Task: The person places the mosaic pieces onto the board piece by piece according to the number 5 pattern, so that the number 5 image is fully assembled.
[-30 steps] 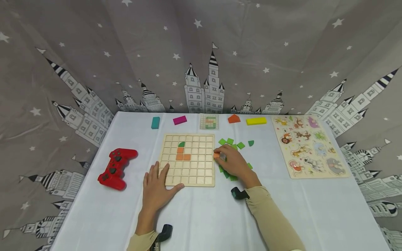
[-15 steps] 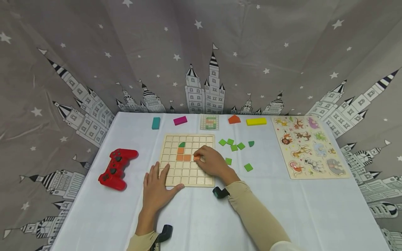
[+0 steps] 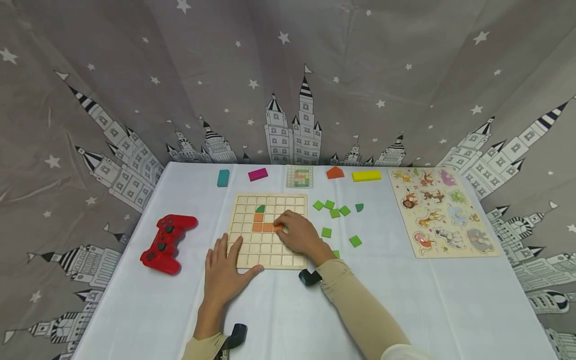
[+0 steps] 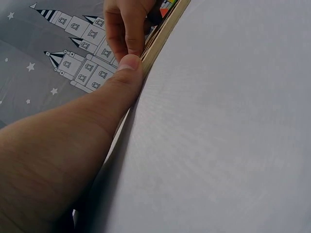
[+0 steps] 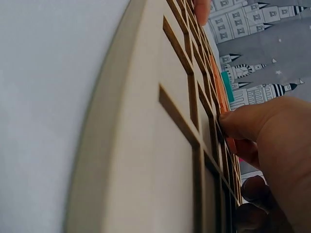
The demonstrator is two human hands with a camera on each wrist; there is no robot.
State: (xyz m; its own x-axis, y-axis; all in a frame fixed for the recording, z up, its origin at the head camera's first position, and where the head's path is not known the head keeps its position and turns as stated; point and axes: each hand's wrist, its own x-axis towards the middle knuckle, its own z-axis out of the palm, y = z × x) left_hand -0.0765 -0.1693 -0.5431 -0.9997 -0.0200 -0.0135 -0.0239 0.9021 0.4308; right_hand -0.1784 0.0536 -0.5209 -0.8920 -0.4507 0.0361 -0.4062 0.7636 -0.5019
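A square wooden grid board (image 3: 270, 250) lies on the white-covered table. A green quarter-round tile (image 3: 260, 209) and a few orange square tiles (image 3: 258, 226) sit in its cells, forming an L. My right hand (image 3: 299, 235) is over the middle of the board. Its thumb and fingers pinch an orange square tile (image 3: 277, 228) at the right end of the orange row. My left hand (image 3: 223, 275) rests with spread fingers on the board's lower left corner. In the left wrist view its thumb (image 4: 127, 73) lies along the board's edge.
Several loose green tiles (image 3: 326, 232) lie right of the board. A pattern card (image 3: 300, 176) and coloured blocks, including a yellow one (image 3: 366, 176), line the back. A red game controller (image 3: 166, 244) lies left; an animal puzzle board (image 3: 416, 227) lies right.
My right hand has carried an orange tile leftward from the loose pile to the board, bringing it down at the end of the orange row. My left hand has stayed put.
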